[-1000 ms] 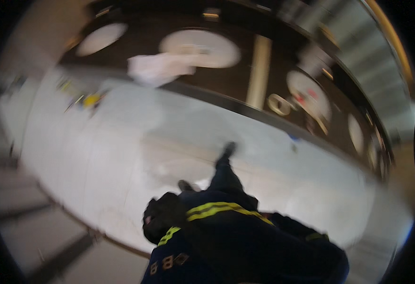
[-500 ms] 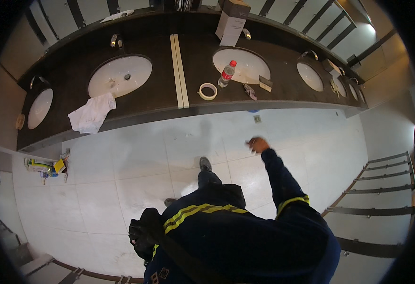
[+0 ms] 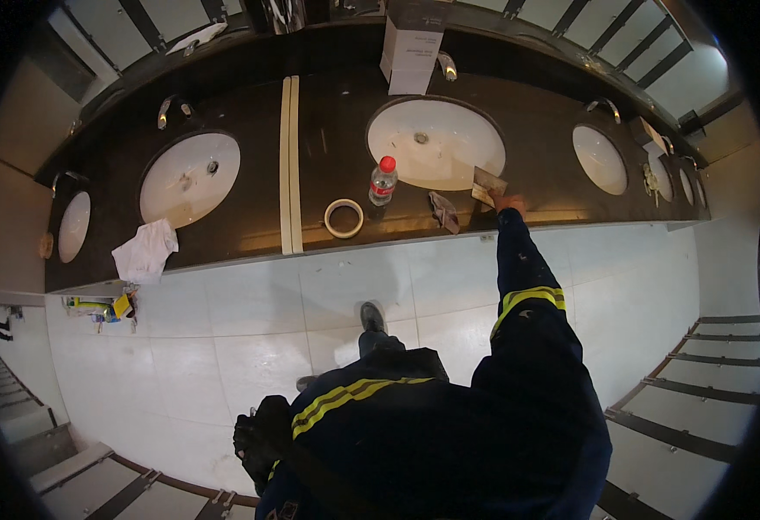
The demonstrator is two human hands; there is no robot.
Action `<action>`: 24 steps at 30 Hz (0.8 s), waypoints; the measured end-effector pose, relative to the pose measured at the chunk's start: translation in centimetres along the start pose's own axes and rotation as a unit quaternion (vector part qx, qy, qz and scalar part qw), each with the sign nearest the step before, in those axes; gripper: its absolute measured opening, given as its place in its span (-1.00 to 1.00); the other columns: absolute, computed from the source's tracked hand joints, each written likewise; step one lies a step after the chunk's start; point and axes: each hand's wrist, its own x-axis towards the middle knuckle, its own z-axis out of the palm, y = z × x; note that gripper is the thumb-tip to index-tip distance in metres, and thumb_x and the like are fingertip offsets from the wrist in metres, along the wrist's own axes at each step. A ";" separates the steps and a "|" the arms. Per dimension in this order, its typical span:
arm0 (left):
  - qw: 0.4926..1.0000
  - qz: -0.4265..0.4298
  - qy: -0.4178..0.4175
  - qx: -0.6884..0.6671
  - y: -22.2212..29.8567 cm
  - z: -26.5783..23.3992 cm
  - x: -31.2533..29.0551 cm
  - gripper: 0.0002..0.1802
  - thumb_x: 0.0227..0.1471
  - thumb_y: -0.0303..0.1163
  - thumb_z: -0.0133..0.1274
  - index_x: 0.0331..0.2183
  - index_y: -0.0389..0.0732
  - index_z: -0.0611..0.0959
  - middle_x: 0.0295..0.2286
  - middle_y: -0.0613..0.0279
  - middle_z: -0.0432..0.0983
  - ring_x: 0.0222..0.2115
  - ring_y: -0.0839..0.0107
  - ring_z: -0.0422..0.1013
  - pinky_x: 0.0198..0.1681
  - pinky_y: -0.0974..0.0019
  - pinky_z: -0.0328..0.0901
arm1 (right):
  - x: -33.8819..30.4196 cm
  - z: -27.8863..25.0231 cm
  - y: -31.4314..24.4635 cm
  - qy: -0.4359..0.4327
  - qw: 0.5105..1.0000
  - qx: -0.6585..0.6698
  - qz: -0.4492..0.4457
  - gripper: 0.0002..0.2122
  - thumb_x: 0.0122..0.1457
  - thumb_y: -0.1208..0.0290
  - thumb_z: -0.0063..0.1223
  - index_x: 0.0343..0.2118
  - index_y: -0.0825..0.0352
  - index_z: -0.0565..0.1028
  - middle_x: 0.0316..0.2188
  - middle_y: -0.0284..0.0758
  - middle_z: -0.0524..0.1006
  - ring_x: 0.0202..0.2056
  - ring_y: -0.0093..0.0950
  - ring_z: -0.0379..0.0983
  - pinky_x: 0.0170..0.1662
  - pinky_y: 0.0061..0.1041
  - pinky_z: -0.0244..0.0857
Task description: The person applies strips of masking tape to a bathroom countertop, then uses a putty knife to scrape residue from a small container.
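At the front edge of the dark counter, my right hand [image 3: 508, 203] has its fingers closed at the corner of a small flat rectangular piece [image 3: 486, 184], grey and brown, beside the oval sink [image 3: 436, 143]. Its exact kind is unclear, and my fingertips are partly hidden. A crumpled greyish cloth [image 3: 444, 213] lies just left of it. Farther left stand a clear bottle [image 3: 383, 184] with a red cap and label, and a roll of cream tape [image 3: 360, 219] lying flat. I cannot see my left hand; a black bag-like item [image 3: 263, 433] hangs at my left side.
A white box [image 3: 413, 59] stands behind the sink by the faucet [image 3: 447, 67]. A white cloth [image 3: 146, 250] hangs over the counter edge at left. Pale strips [image 3: 290, 165] cross the counter. Bright packages [image 3: 107, 307] sit on the floor at left.
My right hand has reached forward from above the floor to the counter and taken hold of the flat rectangular piece. My body has moved closer to the counter.
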 end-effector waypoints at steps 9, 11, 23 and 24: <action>0.998 0.024 0.050 0.015 3.2 -1.4 -3.5 -0.51 0.35 -0.16 -0.02 0.15 -0.26 0.57 -0.06 0.07 0.64 -0.03 0.24 0.55 0.07 0.23 0.38 | -2.1 6.4 -4.6 -0.128 0.982 0.119 0.074 -0.12 -0.12 -0.04 0.51 0.16 0.50 0.39 0.14 -0.01 0.51 0.17 -0.18 0.48 0.22 -0.31 0.36; 0.997 0.078 -0.010 -0.007 4.9 2.3 0.6 -0.50 0.35 -0.16 -0.01 0.16 -0.26 0.57 -0.05 0.07 0.64 -0.03 0.25 0.54 0.08 0.23 0.38 | 6.9 4.1 1.6 -0.092 0.988 0.112 0.060 -0.16 -0.11 -0.05 0.51 0.13 0.48 0.41 0.11 -0.01 0.54 0.13 -0.17 0.51 0.19 -0.29 0.38; 0.875 0.473 -0.084 -0.065 32.9 -0.6 -13.4 -0.28 0.31 -0.13 0.02 0.36 -0.22 0.30 0.22 0.01 0.41 0.15 0.20 0.41 0.19 0.13 0.30 | -24.7 -18.4 -9.0 -0.395 0.614 0.662 -0.170 -0.66 0.29 0.51 0.18 0.12 0.30 0.47 -0.11 -0.39 0.63 -0.23 -0.57 0.59 -0.25 -0.55 0.48; 0.853 0.501 -0.136 -0.046 35.8 0.9 -14.5 -0.26 0.23 -0.30 0.09 0.37 -0.22 0.29 0.21 0.00 0.41 0.12 0.21 0.43 0.16 0.16 0.32 | -28.9 -20.2 -11.3 -0.416 0.592 0.665 -0.187 -0.63 0.28 0.51 0.20 0.14 0.31 0.46 -0.09 -0.38 0.62 -0.18 -0.56 0.57 -0.17 -0.54 0.49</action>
